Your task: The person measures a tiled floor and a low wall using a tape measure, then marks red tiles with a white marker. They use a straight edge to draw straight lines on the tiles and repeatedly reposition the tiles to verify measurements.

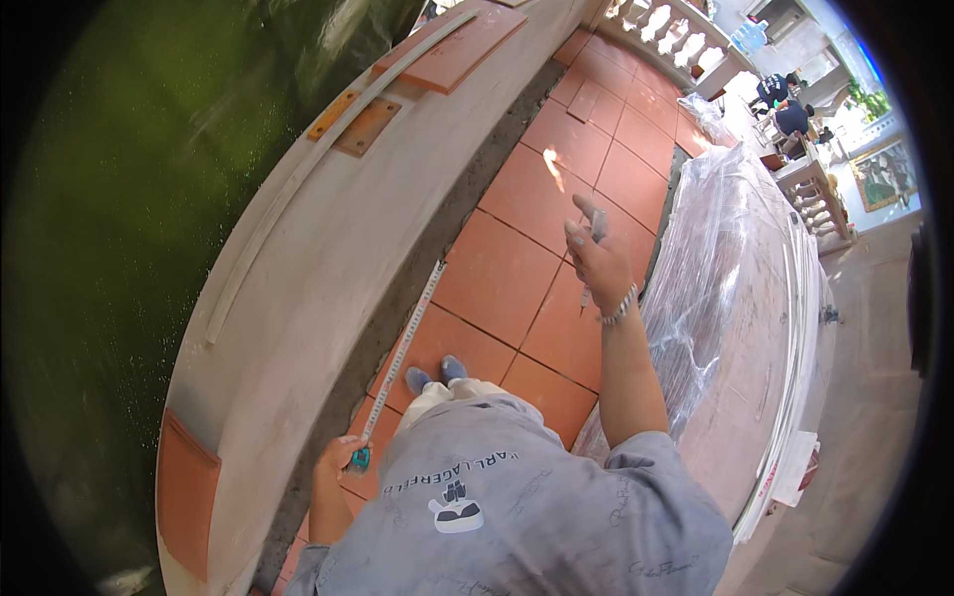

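Note:
My left hand (336,459) is closed around a teal tape measure (360,461) at the lower left. Its pale blade (402,348) runs out forward along the left edge of the terracotta floor tiles (494,266), with the end by the grey mortar strip. Over the tiles to the right, my right hand (604,263) is raised, wearing a beaded bracelet. It grips a slim grey pen-like tool (598,224), its thin dark tip pointing down below the palm. The fingers partly hide this tool, so its exact kind is unclear.
A pale ledge (298,288) on the left carries loose tiles (462,50), a trowel-like plate (368,127) and a long strip; green water lies beyond. Plastic sheeting (701,268) and white strips (795,328) lie on the right. Two people work near a balustrade (676,35) at the far right.

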